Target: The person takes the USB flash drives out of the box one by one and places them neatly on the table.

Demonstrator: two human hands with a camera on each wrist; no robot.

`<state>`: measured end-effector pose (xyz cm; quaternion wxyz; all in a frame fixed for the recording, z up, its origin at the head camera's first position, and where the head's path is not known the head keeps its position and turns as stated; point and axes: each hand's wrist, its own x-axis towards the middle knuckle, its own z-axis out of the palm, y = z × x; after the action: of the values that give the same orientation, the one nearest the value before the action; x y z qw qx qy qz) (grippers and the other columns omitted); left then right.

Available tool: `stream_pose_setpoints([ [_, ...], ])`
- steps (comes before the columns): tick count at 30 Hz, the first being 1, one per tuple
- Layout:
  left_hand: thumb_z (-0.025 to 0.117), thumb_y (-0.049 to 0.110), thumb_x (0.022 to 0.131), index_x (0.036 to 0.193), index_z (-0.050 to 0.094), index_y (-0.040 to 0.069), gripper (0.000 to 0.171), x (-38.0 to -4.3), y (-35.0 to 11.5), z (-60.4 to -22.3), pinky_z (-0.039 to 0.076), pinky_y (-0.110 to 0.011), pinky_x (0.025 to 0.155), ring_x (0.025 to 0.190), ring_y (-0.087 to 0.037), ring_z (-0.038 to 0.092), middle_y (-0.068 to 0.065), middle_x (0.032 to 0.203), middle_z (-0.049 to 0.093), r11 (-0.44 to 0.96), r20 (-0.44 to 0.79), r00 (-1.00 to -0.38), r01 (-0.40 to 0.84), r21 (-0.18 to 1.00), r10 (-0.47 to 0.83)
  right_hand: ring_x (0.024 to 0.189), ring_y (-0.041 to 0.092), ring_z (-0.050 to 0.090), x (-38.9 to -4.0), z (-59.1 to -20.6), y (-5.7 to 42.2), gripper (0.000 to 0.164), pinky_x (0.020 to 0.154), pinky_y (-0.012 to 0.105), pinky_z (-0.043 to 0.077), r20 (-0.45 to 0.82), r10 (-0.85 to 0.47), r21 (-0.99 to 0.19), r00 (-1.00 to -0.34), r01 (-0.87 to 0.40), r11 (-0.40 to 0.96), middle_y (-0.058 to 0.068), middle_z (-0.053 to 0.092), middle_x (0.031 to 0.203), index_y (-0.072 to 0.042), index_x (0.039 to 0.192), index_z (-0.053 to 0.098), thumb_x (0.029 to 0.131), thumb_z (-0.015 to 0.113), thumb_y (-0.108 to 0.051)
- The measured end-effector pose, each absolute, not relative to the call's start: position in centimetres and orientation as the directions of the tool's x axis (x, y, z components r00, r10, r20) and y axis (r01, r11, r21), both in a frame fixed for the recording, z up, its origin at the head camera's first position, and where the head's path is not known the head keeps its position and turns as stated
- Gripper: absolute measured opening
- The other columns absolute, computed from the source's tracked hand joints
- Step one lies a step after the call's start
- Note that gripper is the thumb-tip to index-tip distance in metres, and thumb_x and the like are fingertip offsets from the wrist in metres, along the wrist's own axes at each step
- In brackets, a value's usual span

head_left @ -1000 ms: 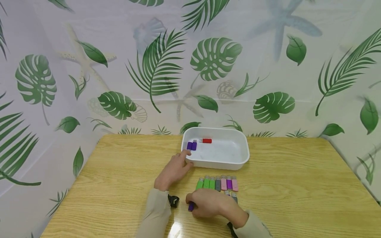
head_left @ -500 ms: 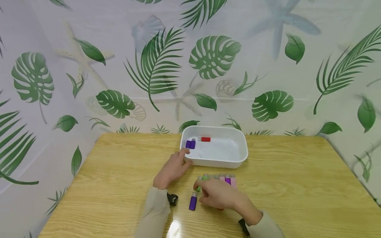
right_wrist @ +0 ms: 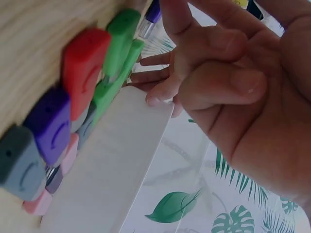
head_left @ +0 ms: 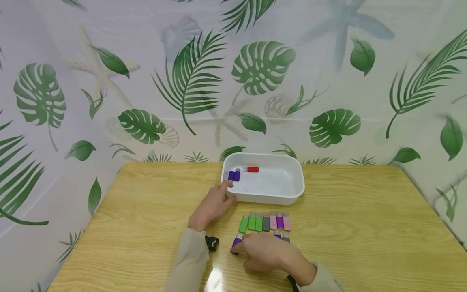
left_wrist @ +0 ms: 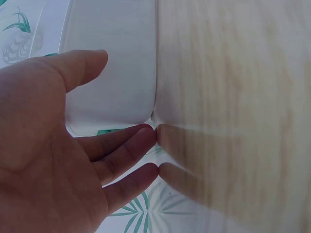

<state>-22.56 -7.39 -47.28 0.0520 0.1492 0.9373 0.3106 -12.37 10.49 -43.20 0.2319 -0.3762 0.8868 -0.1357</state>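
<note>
In the head view my right hand [head_left: 264,251] is over the near row of USB sticks, its index finger stretched onto a tilted purple USB stick [head_left: 238,240]. The right wrist view shows its other fingers partly curled, with nothing between them. Beside it lie a green stick [right_wrist: 121,31], a red stick [right_wrist: 85,73], a second purple stick [right_wrist: 48,126] and a grey stick [right_wrist: 22,162]; the hand covers part of this row in the head view. My left hand [head_left: 211,207] rests against the left front corner of the white tray [head_left: 264,198], thumb by its front wall.
Beyond the right hand, a row of green, grey, pink and purple sticks [head_left: 266,222] lies in front of the tray. Inside the tray are a red stick [head_left: 252,169] and two purple sticks [head_left: 234,176]. A leaf-patterned cloth [head_left: 204,134] hangs behind the wooden table [head_left: 146,211].
My right hand moved from the near purple stick up over the green sticks, then back down. The purple stick was let go and now leans slightly under the index finger. The left hand stayed put.
</note>
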Motion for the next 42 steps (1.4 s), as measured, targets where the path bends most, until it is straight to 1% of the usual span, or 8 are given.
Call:
stream_pose_setpoints([
  [4,0.051,0.034,0.097,0.131,0.042,0.017,0.039,-22.6,-7.4,-47.3,0.044,-0.038,0.085,0.098,-0.023,0.049,-0.009,0.105,0.06,0.763,0.001,-0.948,0.256,0.593,0.318,0.066,0.005,0.042,-12.6,-43.2,10.9,0.043,0.053,0.021,0.037,-0.295,-0.731,-0.435,-0.615,-0.595,0.676,-0.01,0.058,0.087,-0.021,0.122,0.065,0.079,0.068,-0.015],
  [10,0.051,0.034,0.097,0.131,0.042,0.017,0.039,-22.5,-7.3,-47.3,0.044,-0.038,0.086,0.098,-0.022,0.05,-0.009,0.109,0.06,0.765,-0.002,-0.948,0.254,0.592,0.317,0.072,0.004,0.044,-13.0,-43.0,11.5,0.037,0.063,0.02,0.041,-0.284,-0.741,-0.458,-0.608,-0.593,0.662,-0.011,0.06,0.092,-0.018,0.116,0.068,0.079,0.067,-0.013],
  [17,0.051,0.033,0.097,0.13,0.042,0.017,0.038,-22.5,-7.3,-47.2,0.044,-0.039,0.085,0.098,-0.022,0.05,-0.01,0.112,0.06,0.759,0.005,-0.948,0.258,0.597,0.319,0.052,0.003,0.036,-13.2,-42.8,11.6,0.04,0.048,0.02,0.032,-0.315,-0.721,-0.489,-0.617,-0.545,0.681,-0.011,0.042,0.065,-0.015,0.12,0.065,0.081,0.067,-0.014],
  [22,0.051,0.033,0.097,0.131,0.042,0.016,0.039,-22.4,-7.4,-47.1,0.045,-0.039,0.085,0.097,-0.022,0.05,-0.01,0.112,0.06,0.758,0.005,-0.946,0.261,0.598,0.323,0.046,0.004,0.029,-13.3,-42.9,11.7,0.045,0.046,0.02,0.027,-0.328,-0.708,-0.478,-0.626,-0.536,0.696,-0.01,0.034,0.06,-0.011,0.127,0.06,0.083,0.067,-0.016],
  [31,0.05,0.033,0.097,0.131,0.042,0.017,0.038,-22.4,-7.4,-46.9,0.045,-0.038,0.083,0.095,-0.021,0.05,-0.008,0.109,0.06,0.759,0.006,-0.947,0.261,0.596,0.321,0.052,0.006,0.031,-13.6,-43.0,12.0,0.042,0.05,0.022,0.029,-0.314,-0.71,-0.484,-0.63,-0.537,0.691,-0.008,0.038,0.064,-0.01,0.124,0.062,0.083,0.066,-0.017],
  [33,0.051,0.033,0.097,0.131,0.042,0.017,0.038,-22.4,-7.4,-46.9,0.045,-0.038,0.084,0.096,-0.021,0.05,-0.008,0.11,0.06,0.76,0.005,-0.947,0.26,0.596,0.32,0.056,0.005,0.037,-13.6,-42.9,12.0,0.04,0.055,0.021,0.037,-0.315,-0.708,-0.48,-0.632,-0.537,0.693,-0.009,0.047,0.069,-0.01,0.123,0.063,0.084,0.067,-0.019],
  [36,0.05,0.033,0.097,0.131,0.042,0.017,0.039,-22.4,-7.4,-47.0,0.044,-0.038,0.085,0.097,-0.021,0.05,-0.008,0.113,0.06,0.761,0.003,-0.947,0.259,0.595,0.321,0.062,0.004,0.042,-13.6,-42.8,12.1,0.039,0.061,0.022,0.041,-0.316,-0.702,-0.477,-0.638,-0.533,0.699,-0.01,0.052,0.075,-0.01,0.121,0.064,0.084,0.067,-0.022],
  [42,0.05,0.033,0.097,0.132,0.041,0.017,0.039,-22.5,-7.4,-47.1,0.045,-0.037,0.082,0.093,-0.021,0.05,-0.009,0.11,0.06,0.76,-0.001,-0.947,0.257,0.597,0.32,0.048,0.003,0.041,-14.1,-42.1,12.6,0.037,0.049,0.02,0.036,-0.274,-0.697,-0.542,-0.663,-0.492,0.681,-0.011,0.046,0.061,-0.006,0.124,0.06,0.09,0.062,-0.022],
])
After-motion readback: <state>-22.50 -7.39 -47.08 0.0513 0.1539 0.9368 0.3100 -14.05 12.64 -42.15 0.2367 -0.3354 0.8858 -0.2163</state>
